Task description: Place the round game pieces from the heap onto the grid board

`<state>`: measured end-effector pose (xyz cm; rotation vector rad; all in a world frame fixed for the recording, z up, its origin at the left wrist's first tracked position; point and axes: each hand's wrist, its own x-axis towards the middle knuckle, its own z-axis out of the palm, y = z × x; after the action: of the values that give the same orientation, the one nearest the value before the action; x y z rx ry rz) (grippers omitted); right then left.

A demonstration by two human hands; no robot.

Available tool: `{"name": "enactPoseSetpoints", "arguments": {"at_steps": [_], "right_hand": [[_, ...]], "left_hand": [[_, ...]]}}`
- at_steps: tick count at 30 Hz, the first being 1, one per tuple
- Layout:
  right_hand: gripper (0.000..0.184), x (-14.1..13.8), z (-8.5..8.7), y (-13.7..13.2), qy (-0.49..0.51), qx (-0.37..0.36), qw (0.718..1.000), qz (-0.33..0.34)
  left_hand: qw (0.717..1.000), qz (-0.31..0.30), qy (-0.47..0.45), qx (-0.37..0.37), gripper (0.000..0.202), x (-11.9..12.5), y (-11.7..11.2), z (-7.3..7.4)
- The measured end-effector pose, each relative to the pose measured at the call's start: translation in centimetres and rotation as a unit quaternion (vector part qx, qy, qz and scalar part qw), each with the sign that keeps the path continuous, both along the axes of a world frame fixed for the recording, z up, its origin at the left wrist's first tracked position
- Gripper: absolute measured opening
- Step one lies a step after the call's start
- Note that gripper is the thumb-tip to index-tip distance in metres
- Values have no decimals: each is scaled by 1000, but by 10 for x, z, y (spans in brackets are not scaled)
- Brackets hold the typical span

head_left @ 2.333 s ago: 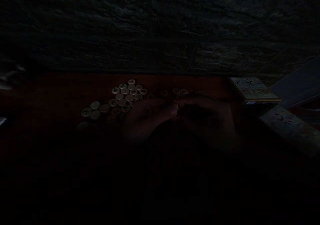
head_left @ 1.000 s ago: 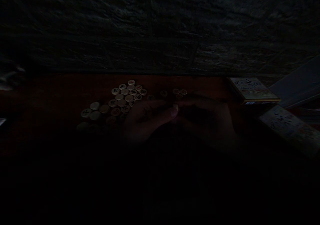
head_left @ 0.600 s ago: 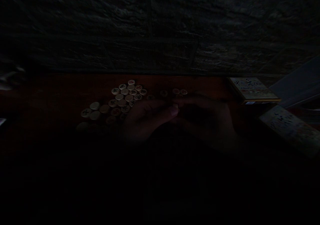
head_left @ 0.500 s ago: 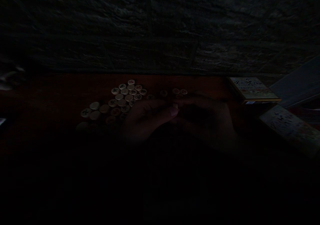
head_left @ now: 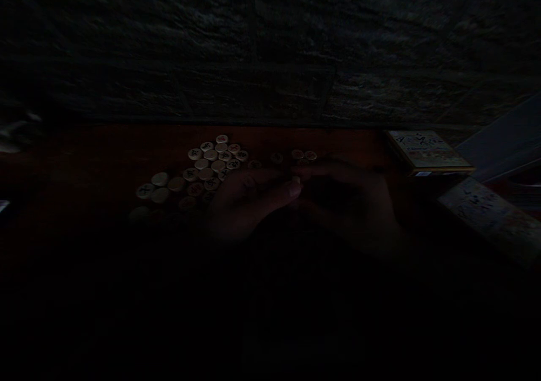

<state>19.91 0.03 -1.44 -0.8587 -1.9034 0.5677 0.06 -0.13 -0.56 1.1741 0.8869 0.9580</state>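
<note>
Left hand (head_left: 247, 203) and right hand (head_left: 367, 186) meet at fingertips; too dark to tell grip. Xiangqi pieces (head_left: 205, 174) beside left.

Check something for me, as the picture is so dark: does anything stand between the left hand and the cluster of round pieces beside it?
Nothing visible does. The left hand overlaps the right side of the cluster of round pieces in this view, partly hiding it; whether they touch is too dark to tell.

There's room between rightmost discs (head_left: 310, 155) and far box (head_left: 429, 148); the wall (head_left: 287, 91) blocks behind.
</note>
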Motion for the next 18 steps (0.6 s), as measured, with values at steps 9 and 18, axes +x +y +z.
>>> {"name": "enactPoseSetpoints", "arguments": {"at_steps": [9, 18], "right_hand": [[31, -1, -1, -1, 19, 3, 1000, 6], [28, 1, -1, 0, 8, -2, 1000, 8]], "left_hand": [[1000, -6, 0, -2, 19, 0, 1, 1], [1000, -8, 12, 0, 22, -1, 2, 1]]}}
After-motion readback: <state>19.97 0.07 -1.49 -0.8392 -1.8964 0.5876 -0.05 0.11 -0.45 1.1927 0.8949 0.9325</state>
